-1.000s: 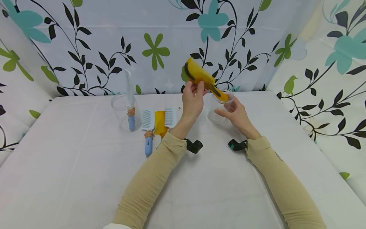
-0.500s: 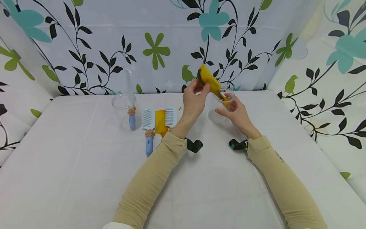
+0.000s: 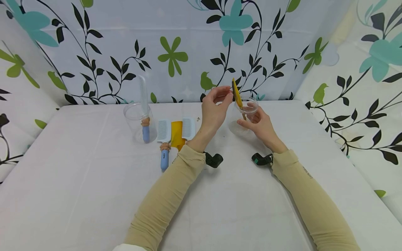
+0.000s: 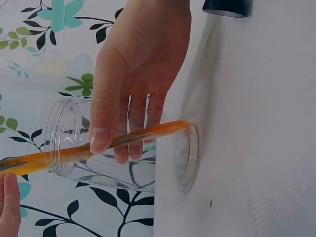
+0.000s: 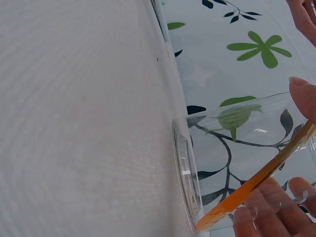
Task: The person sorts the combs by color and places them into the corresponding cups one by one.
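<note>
Backdrop: white sheeting printed with teal and green flowers and black vines (image 3: 176, 52), hung behind and down both sides.
Surface: white cloth-covered table (image 3: 78, 195), bit wrinkly, plain otherwise.
Right-side jar: clear round plastic jar (image 3: 243, 116) standing near the back edge, mouth up.
Comb in jar: yellow-orange plastic comb (image 3: 237, 97) leaning inside it, lower end down at the jar's base, top sticking out past the rim.
Left hand: (image 3: 213, 111) fingers loosely curled, fingertips right at the comb's top; pinching or just touching, can't tell.
Right hand: (image 3: 260, 125) wrapped around the jar's side, thumb and fingers curled on the wall.
Left-side jar: second clear plastic jar (image 3: 138, 122) with a pale blue-handled comb (image 3: 143, 104) upright in it.
Loose on cloth: two more white blue-handled combs (image 3: 164, 139) flanking a flat yellow comb (image 3: 176, 134).
</note>
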The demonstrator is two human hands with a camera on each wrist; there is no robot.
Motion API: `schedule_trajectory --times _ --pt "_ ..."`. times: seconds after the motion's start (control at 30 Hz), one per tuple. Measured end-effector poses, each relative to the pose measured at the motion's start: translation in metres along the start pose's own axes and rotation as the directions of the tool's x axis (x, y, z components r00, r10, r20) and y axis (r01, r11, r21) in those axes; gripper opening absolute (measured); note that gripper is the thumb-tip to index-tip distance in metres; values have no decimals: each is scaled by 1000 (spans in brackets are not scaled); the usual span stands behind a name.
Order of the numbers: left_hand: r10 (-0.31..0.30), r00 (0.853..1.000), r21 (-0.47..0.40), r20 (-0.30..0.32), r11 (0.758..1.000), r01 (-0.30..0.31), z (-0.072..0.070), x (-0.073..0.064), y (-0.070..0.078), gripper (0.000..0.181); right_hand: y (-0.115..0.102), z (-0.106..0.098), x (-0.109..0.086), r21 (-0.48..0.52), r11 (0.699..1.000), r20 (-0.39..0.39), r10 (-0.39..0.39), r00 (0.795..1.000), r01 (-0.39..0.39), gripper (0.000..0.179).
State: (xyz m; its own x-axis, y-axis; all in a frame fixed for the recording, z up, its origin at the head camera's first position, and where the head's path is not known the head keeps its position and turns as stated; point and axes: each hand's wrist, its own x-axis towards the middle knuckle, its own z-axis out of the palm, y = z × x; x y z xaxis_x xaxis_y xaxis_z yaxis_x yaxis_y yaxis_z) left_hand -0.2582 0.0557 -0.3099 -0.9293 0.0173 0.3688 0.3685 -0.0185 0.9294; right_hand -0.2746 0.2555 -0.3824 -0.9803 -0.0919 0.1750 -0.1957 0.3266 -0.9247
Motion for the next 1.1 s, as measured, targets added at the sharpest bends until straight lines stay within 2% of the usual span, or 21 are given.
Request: schedule_trajectory --times 0.4,0.63,0.8,0.9,1.0,1.1 --pt "1 1000 -30 -3 1000 -2 0 -2 5 27 2 -1 0 1 1000 4 1 1000 -1 73" --pt "85 996 77 11 993 -85 -11 -5 18 29 1 3 0 21 1000 9 14 1000 -14 73" --pt "91 993 136 72 986 -100 -24 -7 24 32 3 3 1 20 1000 5 2 1000 -2 74" --pt "137 986 174 96 973 -152 -33 -7 26 32 2 2 0 15 1000 3 -6 1000 6 74" --pt "210 971 227 112 946 -231 -45 -7 26 32 1 1 0 14 1000 5 -14 1000 14 74" --pt "257 957 265 131 921 -284 -60 -8 26 30 0 1 0 10 1000 13 -20 1000 20 75"
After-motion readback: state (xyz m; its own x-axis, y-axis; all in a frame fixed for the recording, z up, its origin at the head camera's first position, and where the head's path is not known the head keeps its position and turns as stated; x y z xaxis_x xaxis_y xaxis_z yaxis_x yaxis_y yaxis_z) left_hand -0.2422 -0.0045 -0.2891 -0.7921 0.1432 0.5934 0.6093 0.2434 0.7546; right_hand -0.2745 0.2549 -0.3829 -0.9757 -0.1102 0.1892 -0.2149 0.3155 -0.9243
